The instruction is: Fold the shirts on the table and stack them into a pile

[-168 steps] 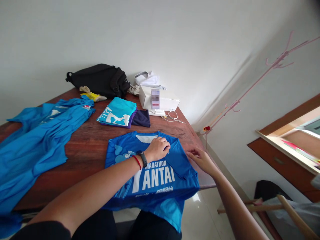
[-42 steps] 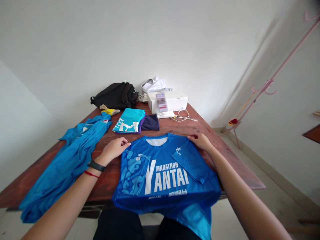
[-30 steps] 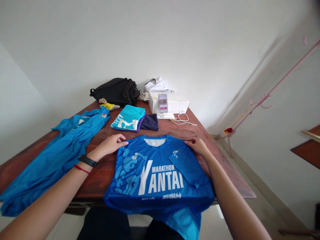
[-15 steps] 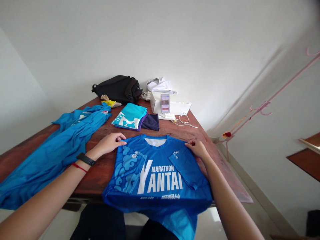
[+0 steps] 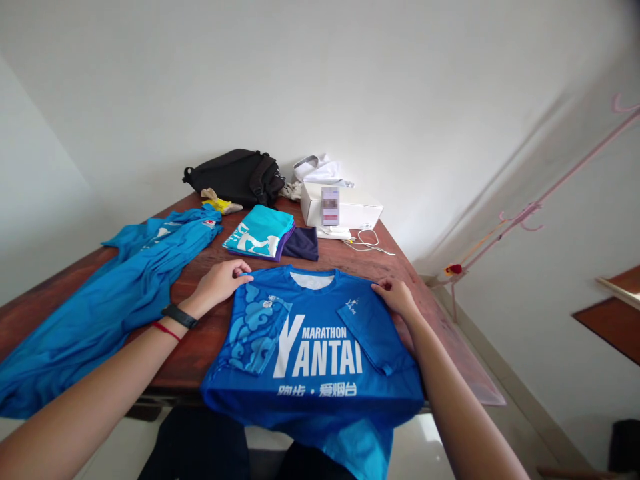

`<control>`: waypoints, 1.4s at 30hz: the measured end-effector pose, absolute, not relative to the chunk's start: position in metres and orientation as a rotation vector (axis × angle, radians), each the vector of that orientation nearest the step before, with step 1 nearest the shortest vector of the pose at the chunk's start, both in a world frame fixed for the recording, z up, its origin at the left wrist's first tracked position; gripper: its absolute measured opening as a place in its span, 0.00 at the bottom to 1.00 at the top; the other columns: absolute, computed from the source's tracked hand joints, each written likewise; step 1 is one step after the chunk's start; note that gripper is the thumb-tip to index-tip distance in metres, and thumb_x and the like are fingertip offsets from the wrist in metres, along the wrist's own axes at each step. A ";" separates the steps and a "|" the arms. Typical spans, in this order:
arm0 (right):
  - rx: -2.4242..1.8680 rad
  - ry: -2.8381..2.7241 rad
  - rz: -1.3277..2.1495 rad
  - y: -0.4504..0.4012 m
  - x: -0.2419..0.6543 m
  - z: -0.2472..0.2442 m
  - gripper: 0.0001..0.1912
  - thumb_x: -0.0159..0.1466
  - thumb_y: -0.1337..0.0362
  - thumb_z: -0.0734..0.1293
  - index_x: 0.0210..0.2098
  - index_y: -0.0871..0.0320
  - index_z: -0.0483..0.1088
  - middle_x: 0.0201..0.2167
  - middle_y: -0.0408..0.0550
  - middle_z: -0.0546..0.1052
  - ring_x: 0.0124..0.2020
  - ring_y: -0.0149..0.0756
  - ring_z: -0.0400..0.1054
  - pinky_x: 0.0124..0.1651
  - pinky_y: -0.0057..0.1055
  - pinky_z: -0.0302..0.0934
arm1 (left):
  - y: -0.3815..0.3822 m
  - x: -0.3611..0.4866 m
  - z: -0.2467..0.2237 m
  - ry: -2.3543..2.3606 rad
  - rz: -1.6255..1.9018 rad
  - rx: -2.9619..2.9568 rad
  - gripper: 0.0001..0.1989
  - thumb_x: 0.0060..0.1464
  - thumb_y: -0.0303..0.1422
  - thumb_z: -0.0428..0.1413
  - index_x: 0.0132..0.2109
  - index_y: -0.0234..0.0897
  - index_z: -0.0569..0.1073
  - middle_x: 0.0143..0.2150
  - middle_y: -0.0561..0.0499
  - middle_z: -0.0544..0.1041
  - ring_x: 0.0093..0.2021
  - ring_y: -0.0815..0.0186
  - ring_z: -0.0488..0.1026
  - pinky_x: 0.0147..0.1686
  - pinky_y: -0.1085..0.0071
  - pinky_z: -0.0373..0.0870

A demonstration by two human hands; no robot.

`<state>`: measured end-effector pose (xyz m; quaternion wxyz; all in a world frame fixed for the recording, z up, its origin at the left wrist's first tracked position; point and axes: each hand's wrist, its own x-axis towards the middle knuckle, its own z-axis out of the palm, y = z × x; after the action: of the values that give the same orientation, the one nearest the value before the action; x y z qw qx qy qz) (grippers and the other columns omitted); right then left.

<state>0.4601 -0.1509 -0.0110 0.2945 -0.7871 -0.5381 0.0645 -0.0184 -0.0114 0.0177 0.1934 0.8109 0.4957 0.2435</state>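
Observation:
A blue shirt [image 5: 320,313] with white lettering lies face up at the table's front edge, its sleeves laid inward over the chest and its lower part hanging over the edge. My left hand [image 5: 226,283] pinches the shirt's shoulder on the left side of the collar. On the other side, my right hand [image 5: 395,295] pinches the opposite shoulder. Beyond the collar sit a folded teal shirt [image 5: 261,227] and a dark folded cloth [image 5: 301,244]. Another blue garment [image 5: 115,293] stretches along the table's left side.
On the wooden table [image 5: 370,267], a black bag [image 5: 230,175], a yellow item [image 5: 215,203], a white box [image 5: 357,205], a phone [image 5: 330,205], a white cable [image 5: 367,243] and white cloth [image 5: 317,170] stand at the back. A pink rack [image 5: 525,213] is at right.
My left hand has moved slightly away from me with the shirt's left shoulder. The shirt's front has shifted up a little, and more of its lower line of print shows.

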 end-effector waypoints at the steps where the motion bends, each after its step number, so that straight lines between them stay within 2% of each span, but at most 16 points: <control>1: -2.096 -1.432 0.166 -0.151 0.460 -0.011 0.13 0.60 0.52 0.68 0.26 0.54 0.74 0.27 0.48 0.80 0.30 0.43 0.74 0.31 0.32 0.60 | -0.012 -0.018 0.017 1.420 0.691 2.282 0.15 0.55 0.48 0.59 0.41 0.43 0.79 0.38 0.50 0.82 0.39 0.58 0.78 0.35 0.69 0.65; 7: -2.102 -1.439 0.163 -0.151 0.461 -0.013 0.14 0.61 0.51 0.68 0.27 0.54 0.74 0.28 0.49 0.81 0.32 0.44 0.75 0.33 0.32 0.60 | -0.020 -0.014 0.018 1.486 0.693 2.281 0.16 0.57 0.49 0.58 0.42 0.44 0.78 0.39 0.51 0.83 0.39 0.58 0.78 0.34 0.69 0.64; 12: -2.106 -1.353 0.149 -0.150 0.463 -0.015 0.18 0.63 0.47 0.66 0.33 0.56 0.76 0.33 0.52 0.82 0.36 0.47 0.76 0.36 0.35 0.63 | -0.035 -0.009 0.024 1.615 0.793 2.240 0.20 0.59 0.53 0.55 0.40 0.41 0.78 0.38 0.49 0.82 0.39 0.58 0.77 0.33 0.70 0.63; 16: -2.080 -1.268 0.166 -0.150 0.464 -0.017 0.23 0.65 0.44 0.61 0.33 0.57 0.75 0.35 0.56 0.82 0.38 0.50 0.76 0.40 0.37 0.64 | -0.034 -0.012 0.023 1.591 0.955 2.238 0.21 0.64 0.50 0.49 0.33 0.39 0.74 0.34 0.47 0.80 0.36 0.59 0.76 0.34 0.69 0.62; 21: -2.030 -1.168 0.243 -0.149 0.462 -0.013 0.22 0.62 0.46 0.60 0.29 0.57 0.73 0.32 0.57 0.81 0.38 0.50 0.75 0.42 0.38 0.65 | -0.025 -0.021 0.015 1.538 1.088 2.205 0.24 0.65 0.46 0.46 0.24 0.39 0.66 0.27 0.44 0.77 0.31 0.60 0.73 0.32 0.68 0.57; 27: -1.976 -1.166 0.428 -0.164 0.451 0.013 0.18 0.58 0.49 0.60 0.25 0.56 0.69 0.28 0.56 0.79 0.30 0.42 0.75 0.34 0.34 0.66 | -0.024 -0.023 0.011 1.456 1.157 2.198 0.25 0.65 0.45 0.46 0.21 0.39 0.62 0.22 0.48 0.73 0.25 0.63 0.70 0.29 0.68 0.53; 30: -1.997 -1.199 0.484 -0.189 0.450 0.037 0.19 0.56 0.47 0.63 0.22 0.56 0.68 0.23 0.52 0.77 0.25 0.38 0.71 0.27 0.31 0.62 | -0.024 -0.024 0.011 1.438 1.186 2.183 0.25 0.65 0.45 0.46 0.21 0.39 0.62 0.22 0.48 0.73 0.25 0.64 0.69 0.29 0.67 0.52; 33: -2.028 -1.403 0.641 -0.229 0.449 0.071 0.24 0.58 0.43 0.67 0.18 0.56 0.65 0.16 0.45 0.70 0.20 0.34 0.65 0.25 0.29 0.57 | -0.024 -0.025 0.011 1.450 1.207 2.150 0.24 0.64 0.45 0.47 0.22 0.39 0.64 0.24 0.46 0.75 0.27 0.62 0.70 0.30 0.67 0.52; 35: -2.000 -1.583 1.000 -0.260 0.444 0.093 0.25 0.61 0.41 0.67 0.23 0.57 0.68 0.18 0.44 0.71 0.21 0.33 0.66 0.27 0.29 0.60 | -0.023 -0.026 0.011 1.466 1.220 2.120 0.24 0.64 0.45 0.47 0.23 0.39 0.66 0.25 0.45 0.76 0.28 0.61 0.71 0.30 0.67 0.53; 38: -1.924 -1.651 1.644 -0.301 0.430 0.108 0.23 0.62 0.43 0.70 0.40 0.58 0.75 0.31 0.48 0.80 0.30 0.36 0.75 0.33 0.29 0.66 | -0.022 -0.027 0.012 1.476 1.233 2.088 0.23 0.64 0.45 0.46 0.24 0.39 0.67 0.27 0.43 0.77 0.30 0.59 0.72 0.30 0.67 0.53; 40: -1.919 -1.689 1.797 -0.320 0.421 0.102 0.26 0.61 0.46 0.73 0.50 0.57 0.76 0.40 0.52 0.82 0.35 0.38 0.77 0.34 0.28 0.67 | -0.023 -0.027 0.013 1.468 1.230 2.081 0.23 0.63 0.46 0.47 0.23 0.39 0.67 0.26 0.44 0.77 0.29 0.59 0.72 0.30 0.67 0.53; 42: -1.988 -1.764 1.787 -0.330 0.416 0.087 0.31 0.59 0.48 0.75 0.57 0.56 0.75 0.47 0.55 0.81 0.40 0.41 0.77 0.32 0.26 0.67 | -0.024 -0.027 0.014 1.449 1.224 2.081 0.23 0.63 0.46 0.47 0.22 0.39 0.66 0.25 0.44 0.76 0.29 0.59 0.72 0.31 0.67 0.54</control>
<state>0.4163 -0.3298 0.0873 -0.0304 -0.6204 -0.5507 0.5577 -0.0267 -0.0242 0.0140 0.1621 0.7294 0.5077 0.4290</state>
